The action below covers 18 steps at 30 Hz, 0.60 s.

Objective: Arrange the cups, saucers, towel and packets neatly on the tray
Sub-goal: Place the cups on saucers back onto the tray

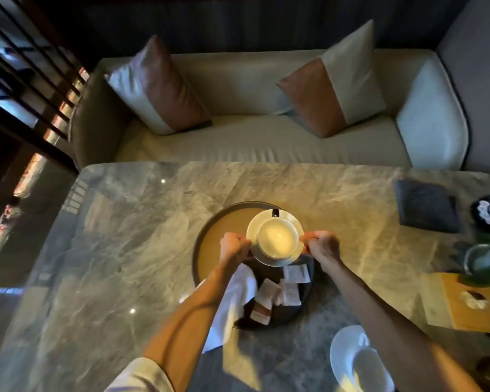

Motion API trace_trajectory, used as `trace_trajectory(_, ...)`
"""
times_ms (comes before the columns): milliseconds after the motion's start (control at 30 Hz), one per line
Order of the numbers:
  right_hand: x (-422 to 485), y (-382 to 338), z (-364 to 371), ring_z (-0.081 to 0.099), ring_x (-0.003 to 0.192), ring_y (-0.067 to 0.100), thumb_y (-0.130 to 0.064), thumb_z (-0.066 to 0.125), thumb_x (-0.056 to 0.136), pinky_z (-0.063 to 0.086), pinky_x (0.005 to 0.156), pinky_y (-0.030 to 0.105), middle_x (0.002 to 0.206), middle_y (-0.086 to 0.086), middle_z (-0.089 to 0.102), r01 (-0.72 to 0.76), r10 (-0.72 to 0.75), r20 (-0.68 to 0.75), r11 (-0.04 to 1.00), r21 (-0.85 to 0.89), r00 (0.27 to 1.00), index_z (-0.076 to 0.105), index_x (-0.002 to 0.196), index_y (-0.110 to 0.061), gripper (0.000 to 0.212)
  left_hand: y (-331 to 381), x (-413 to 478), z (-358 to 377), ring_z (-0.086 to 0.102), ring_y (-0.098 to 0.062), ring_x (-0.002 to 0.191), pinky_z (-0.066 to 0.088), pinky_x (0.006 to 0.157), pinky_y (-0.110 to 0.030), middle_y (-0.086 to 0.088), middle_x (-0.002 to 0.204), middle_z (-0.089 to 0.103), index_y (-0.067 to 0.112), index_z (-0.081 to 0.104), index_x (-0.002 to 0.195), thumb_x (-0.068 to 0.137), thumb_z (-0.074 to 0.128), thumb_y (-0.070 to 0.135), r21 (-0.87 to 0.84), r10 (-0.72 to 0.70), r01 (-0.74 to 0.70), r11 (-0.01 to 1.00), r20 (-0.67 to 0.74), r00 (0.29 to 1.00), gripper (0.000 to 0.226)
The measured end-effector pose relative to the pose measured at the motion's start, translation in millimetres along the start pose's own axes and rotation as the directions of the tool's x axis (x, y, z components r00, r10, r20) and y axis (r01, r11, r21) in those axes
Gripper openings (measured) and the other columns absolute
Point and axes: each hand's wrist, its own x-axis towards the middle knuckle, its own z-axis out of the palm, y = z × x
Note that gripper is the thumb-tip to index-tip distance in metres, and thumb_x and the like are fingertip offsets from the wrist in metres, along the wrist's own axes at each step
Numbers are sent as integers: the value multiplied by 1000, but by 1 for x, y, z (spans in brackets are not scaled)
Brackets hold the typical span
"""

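A round dark tray (pixel 207 236) with a tan inner surface lies on the marble table. Over its far half I hold a white saucer (pixel 294 222) with a white cup (pixel 277 237) standing on it. My left hand (pixel 233 247) pinches the saucer's left rim and my right hand (pixel 321 244) pinches its right rim. A white towel (pixel 232 304) drapes over the tray's near left edge, partly under my left forearm. Several paper packets (pixel 291 281) lie scattered in the tray's near half. A second cup on a saucer (pixel 354 360) stands at the near right of the table.
A dark grey folded cloth (pixel 427 206) lies at the table's right. A wooden tissue box (pixel 464 301), a glass (pixel 481 260) and green leaves crowd the right edge. A sofa (pixel 255 137) with two cushions runs behind the table's far edge.
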Motion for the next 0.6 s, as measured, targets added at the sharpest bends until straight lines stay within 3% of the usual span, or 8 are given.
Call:
trace_trajectory(100,-1,-14,48,71,80,28,-7,67,88,62,76,43,96,14,73,39,-37,57,999,-26,998,74,101,-4,16,-13,13,-39,71,-36,67,58,69,-58,-17,66,58,3,57,59,75,53,-6,-1,-34,34,999,-41,999,19)
trace_trajectory(200,1,-20,87,68,98,35,-4,63,89,58,86,51,106,20,71,37,-31,123,998,-54,992,72,103,-2,17,-24,27,-67,68,-35,71,58,66,-59,-18,74,60,-1,57,60,81,49,-9,-55,-93,88,995,-80,992,24)
trace_trajectory(267,2,-23,107,66,104,38,-1,59,91,57,88,53,113,23,69,17,-9,167,999,-44,986,69,111,1,22,-31,35,-80,70,-41,81,59,72,-58,-17,80,62,-6,66,74,86,49,-12,-83,-122,115,990,-85,989,22)
trace_trajectory(333,3,-24,121,65,109,37,-2,59,91,55,92,52,116,21,69,21,-10,184,998,-57,983,69,114,-1,25,-40,40,-89,71,-35,76,61,69,-50,-15,81,64,-2,68,79,85,49,-14,-71,-136,129,989,-100,986,23)
trace_trajectory(433,3,-24,134,67,105,35,-5,63,89,55,93,50,112,19,72,27,-16,170,998,-65,985,73,110,-2,23,-48,41,-98,62,-10,43,55,40,-25,-13,73,63,1,68,73,80,48,-14,-35,-139,135,990,-123,983,25)
trace_trajectory(600,-1,-24,145,70,97,32,-3,64,89,58,88,50,107,17,73,22,-12,155,998,-60,988,73,108,-2,21,-57,49,-104,67,-19,57,58,44,-27,-7,56,59,1,64,64,79,44,-15,-69,-169,161,985,-128,977,30)
